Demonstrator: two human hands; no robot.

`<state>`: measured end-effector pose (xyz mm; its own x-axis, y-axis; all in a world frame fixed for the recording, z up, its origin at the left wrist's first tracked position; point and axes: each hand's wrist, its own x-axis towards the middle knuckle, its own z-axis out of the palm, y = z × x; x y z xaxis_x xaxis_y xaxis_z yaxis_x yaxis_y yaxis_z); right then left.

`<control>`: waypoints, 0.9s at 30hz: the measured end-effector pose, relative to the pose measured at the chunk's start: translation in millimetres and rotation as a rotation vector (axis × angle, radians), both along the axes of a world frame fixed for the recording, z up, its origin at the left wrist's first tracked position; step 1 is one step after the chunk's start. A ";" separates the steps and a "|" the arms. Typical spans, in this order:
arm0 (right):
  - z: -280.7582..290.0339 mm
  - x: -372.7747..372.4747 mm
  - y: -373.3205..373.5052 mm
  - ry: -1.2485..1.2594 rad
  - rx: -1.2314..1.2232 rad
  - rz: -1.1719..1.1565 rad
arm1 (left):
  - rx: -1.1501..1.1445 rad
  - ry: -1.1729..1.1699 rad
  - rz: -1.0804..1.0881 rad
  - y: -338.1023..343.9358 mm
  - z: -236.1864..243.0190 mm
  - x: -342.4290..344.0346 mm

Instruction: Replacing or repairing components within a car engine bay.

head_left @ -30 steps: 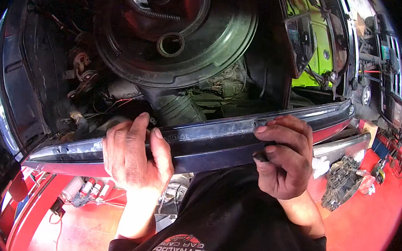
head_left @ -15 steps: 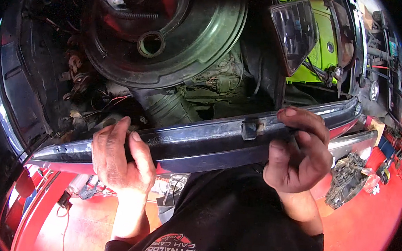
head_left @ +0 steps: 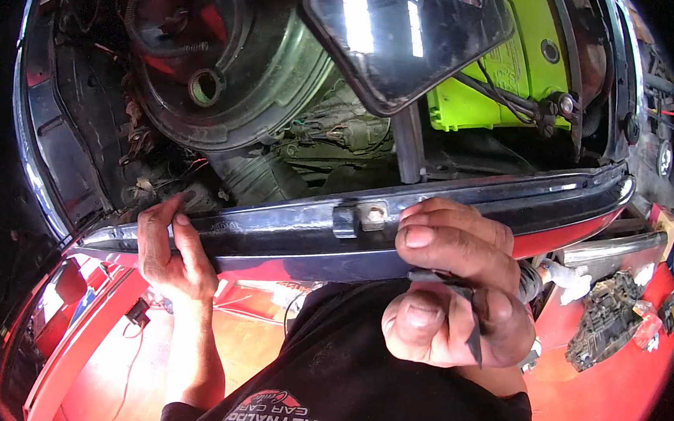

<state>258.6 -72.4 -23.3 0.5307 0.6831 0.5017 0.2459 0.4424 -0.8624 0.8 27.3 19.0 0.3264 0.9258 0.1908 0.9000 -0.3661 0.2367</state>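
Near the picture's centre right, my right hand (head_left: 465,292) is closed, pinching a thin, dark folded sheet (head_left: 468,300) between thumb and fingers. One pointed corner of the sheet hangs below the palm; its material I cannot make out. The hand is raised in front of a long dark blue body panel (head_left: 301,259) of a vehicle. Beside its fingertips, a small black block (head_left: 345,221) sits on the panel's ledge next to a bare metal patch (head_left: 373,215). Farther left, my left hand (head_left: 175,249) rests on the same ledge, fingers stretched over it and thumb apart.
Beyond the ledge lies an open vehicle bay with a large round dark housing (head_left: 232,135) and a bright yellow-green box (head_left: 472,102). A black-framed mirror (head_left: 397,45) juts over it. Greasy parts (head_left: 605,323) lie on the red floor (head_left: 566,418) at right.
My right hand has come nearer and left, and the dark folded sheet in it now shows clearly. The view has shifted, so the mirror appears larger and farther left. My left hand stays on the ledge.
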 end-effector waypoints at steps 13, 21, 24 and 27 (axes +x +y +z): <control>0.3 5.5 -3.4 0.081 0.050 0.095 | -0.073 0.052 0.044 -2.1 6.2 -1.9; 4.3 8.5 -6.2 -0.059 -0.083 0.144 | -0.008 -0.009 -0.027 2.1 3.3 0.7; 7.3 14.5 -7.4 -0.110 -0.157 0.204 | -0.009 0.000 -0.053 2.4 4.4 -0.4; 5.1 20.9 -9.9 -0.208 -0.193 0.274 | -0.006 -0.005 -0.077 4.0 3.3 -0.9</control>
